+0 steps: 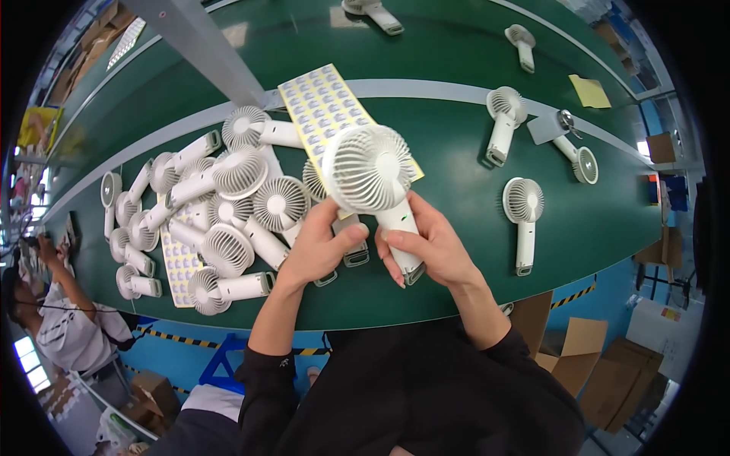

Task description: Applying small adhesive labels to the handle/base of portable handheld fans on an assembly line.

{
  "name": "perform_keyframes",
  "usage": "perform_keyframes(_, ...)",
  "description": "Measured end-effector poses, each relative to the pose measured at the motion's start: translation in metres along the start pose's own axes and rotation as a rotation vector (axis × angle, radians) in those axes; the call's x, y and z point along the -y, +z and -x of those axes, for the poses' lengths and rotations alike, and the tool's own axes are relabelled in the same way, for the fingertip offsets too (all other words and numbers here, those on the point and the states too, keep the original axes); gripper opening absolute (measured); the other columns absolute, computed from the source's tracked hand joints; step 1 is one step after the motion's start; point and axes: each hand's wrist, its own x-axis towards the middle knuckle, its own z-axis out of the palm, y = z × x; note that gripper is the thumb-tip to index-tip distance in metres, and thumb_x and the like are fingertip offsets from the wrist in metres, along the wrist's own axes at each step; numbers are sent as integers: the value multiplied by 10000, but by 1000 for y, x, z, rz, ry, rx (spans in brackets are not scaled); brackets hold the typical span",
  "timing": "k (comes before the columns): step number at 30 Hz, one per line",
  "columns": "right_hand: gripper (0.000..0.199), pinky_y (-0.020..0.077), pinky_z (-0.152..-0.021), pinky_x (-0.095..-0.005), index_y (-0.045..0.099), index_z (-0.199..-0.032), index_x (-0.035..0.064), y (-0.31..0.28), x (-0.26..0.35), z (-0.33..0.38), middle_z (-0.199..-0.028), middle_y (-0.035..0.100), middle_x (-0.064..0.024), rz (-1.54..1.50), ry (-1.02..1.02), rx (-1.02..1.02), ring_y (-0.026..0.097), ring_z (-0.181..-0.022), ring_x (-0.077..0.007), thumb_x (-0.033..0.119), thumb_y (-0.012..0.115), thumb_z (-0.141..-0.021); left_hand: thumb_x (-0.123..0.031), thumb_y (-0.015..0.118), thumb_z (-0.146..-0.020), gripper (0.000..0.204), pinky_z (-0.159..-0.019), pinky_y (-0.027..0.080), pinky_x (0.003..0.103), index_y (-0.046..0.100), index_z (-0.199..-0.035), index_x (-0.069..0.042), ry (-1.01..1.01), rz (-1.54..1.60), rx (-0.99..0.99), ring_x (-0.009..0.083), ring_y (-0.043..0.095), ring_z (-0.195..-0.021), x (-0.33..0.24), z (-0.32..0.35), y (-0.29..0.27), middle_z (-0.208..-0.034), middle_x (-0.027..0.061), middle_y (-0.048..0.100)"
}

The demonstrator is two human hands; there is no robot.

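A white handheld fan point(370, 169) is held up over the table's near edge, its round grille tilted toward the upper left. My right hand point(433, 242) is closed round its handle, thumb lying along the front beside a small green mark. Just left of the handle is my left hand point(318, 242), with fingers curled and thumb bent toward the index finger below the grille. Whether it pinches something small or touches the grille's edge is hidden. Behind the held fan, a yellow-backed sheet of silvery stickers point(325, 106) lies at a slant, partly covered by it.
Many white fans point(239, 173) lie heaped on the green table point(456, 167) at the left, over another sticker sheet point(181, 266). Several fans point(523, 201) lie apart at the right, near a yellow paper point(589, 91). A metal post point(201, 53) rises behind the heap. A co-worker point(72, 319) sits far left.
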Motion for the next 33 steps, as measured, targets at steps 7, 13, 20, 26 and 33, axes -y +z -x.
perform_keyframes(7, 483, 443, -469, -255, 325, -1358, -14, 10, -13, -7, -776, 570, -82, 102, 90, 110, 564, -547, -135, 92, 554, -946, -150, 680, -897, 592, -926, 466, 298, 437, -1409, 23, -174, 151, 24, 145, 556, -1085, -15, 0, 11, -1242, 89, 582)
perform_keyframes(13, 528, 445, -466, -262, 298, -1387, -22, 4, -14, -2, -757, 565, -83, -19, 141, 214, 554, -544, -137, 76, 546, -931, -154, 674, -898, 529, -937, 459, 309, 478, -1352, 35, -142, 59, 93, 165, 561, -1087, -17, 1, 10, -1203, 100, 603)
perform_keyframes(20, 488, 474, -634, -243, 338, -1364, -21, 11, -16, -4, -865, 612, -110, 173, -184, -40, 598, -701, -135, 81, 550, -936, -219, 637, -926, 544, -970, 446, 326, 465, -1390, 7, -121, 65, 40, 181, 544, -1137, 5, 2, 6, -1277, 114, 569)
perform_keyframes(26, 221, 458, -834, -276, 567, -1171, 15, -37, -4, -4, -1073, 635, -67, 659, -601, -336, 565, -929, -119, 63, 574, -956, -273, 549, -988, 500, -1008, 449, 342, 465, -1427, -48, 85, 91, -114, 194, 538, -1164, -1, -11, 2, -1388, 128, 503)
perform_keyframes(33, 156, 450, -841, -264, 564, -1111, 0, -66, -33, -15, -1035, 609, -48, 598, -452, -397, 571, -957, -125, 81, 570, -978, -252, 566, -982, 482, -1027, 405, 310, 489, -1403, -30, 59, 48, -93, 186, 513, -1209, -10, -9, 4, -1384, 124, 512)
